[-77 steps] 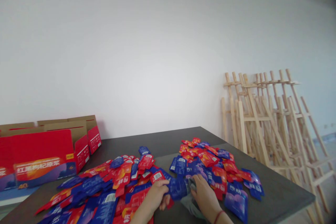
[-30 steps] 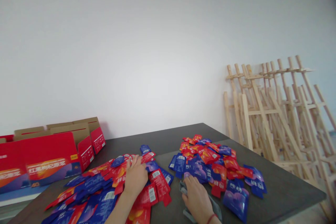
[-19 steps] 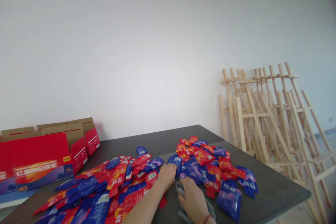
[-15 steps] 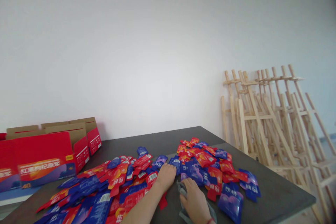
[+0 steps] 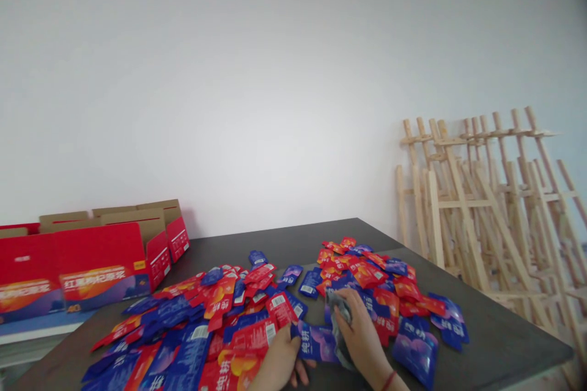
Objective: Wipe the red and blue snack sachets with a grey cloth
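Note:
Red and blue sachets lie in two heaps on a dark table (image 5: 293, 244): a left heap (image 5: 197, 324) and a right heap (image 5: 389, 287). My left hand (image 5: 279, 363) grips a blue sachet (image 5: 316, 342) at the near edge between the heaps. My right hand (image 5: 362, 336) is closed on a grey cloth (image 5: 337, 314) and presses it against that sachet. A red band circles my right wrist.
An open red cardboard box (image 5: 77, 272) with brown flaps stands at the back left of the table. Several wooden easels (image 5: 486, 208) lean against the white wall on the right. The table's right edge drops off beside them.
My left hand drew back from the far side of the gap toward me and took hold of a blue sachet. My right hand moved the cloth up onto it.

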### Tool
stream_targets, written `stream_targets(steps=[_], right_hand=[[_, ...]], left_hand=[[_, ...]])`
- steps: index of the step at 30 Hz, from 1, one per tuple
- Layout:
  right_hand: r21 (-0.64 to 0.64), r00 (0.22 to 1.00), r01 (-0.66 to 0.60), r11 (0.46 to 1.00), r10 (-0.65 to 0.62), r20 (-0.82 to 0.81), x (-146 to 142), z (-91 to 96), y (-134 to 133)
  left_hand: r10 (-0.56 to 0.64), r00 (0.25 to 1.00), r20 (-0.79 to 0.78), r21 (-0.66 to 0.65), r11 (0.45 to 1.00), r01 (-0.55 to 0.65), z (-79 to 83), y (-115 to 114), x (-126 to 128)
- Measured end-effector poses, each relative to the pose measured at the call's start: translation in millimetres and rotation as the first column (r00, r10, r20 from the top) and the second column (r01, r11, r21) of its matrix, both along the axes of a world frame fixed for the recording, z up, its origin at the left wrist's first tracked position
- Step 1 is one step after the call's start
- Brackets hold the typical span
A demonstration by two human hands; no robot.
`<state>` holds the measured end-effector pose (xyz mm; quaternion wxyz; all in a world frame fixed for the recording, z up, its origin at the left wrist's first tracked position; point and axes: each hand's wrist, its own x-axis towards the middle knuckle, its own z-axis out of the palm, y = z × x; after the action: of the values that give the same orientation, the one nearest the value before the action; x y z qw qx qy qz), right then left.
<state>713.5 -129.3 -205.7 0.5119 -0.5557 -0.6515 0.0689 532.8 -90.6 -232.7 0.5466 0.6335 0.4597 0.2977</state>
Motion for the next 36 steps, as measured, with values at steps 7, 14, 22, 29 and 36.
stream_targets(steps=[7,14,22,29,36], right_hand=[[-0.237,0.860,-0.139,0.962,0.235,0.452,-40.4,-7.2,-11.0],[-0.269,0.862,0.132,0.954,0.024,0.506,-9.3,-13.1,0.1],[-0.154,0.973,0.096,0.983,-0.060,0.223,10.2,-10.6,13.0],[-0.236,0.887,-0.142,0.961,0.230,0.402,-45.8,-4.4,-10.7],[-0.227,0.903,0.025,0.974,0.075,0.424,-28.5,-15.7,-1.4]], left_hand=[[-0.039,0.996,0.078,0.048,0.998,0.036,-3.4,-2.0,2.0],[0.078,0.987,0.144,0.023,0.996,-0.083,-2.8,7.3,-7.9],[0.160,0.987,0.022,0.115,0.980,-0.161,-3.5,11.5,-4.7],[-0.004,0.998,0.062,0.120,0.993,-0.003,-7.8,3.0,13.0],[-0.062,0.986,0.153,-0.001,0.998,0.063,-8.5,10.4,3.9]])
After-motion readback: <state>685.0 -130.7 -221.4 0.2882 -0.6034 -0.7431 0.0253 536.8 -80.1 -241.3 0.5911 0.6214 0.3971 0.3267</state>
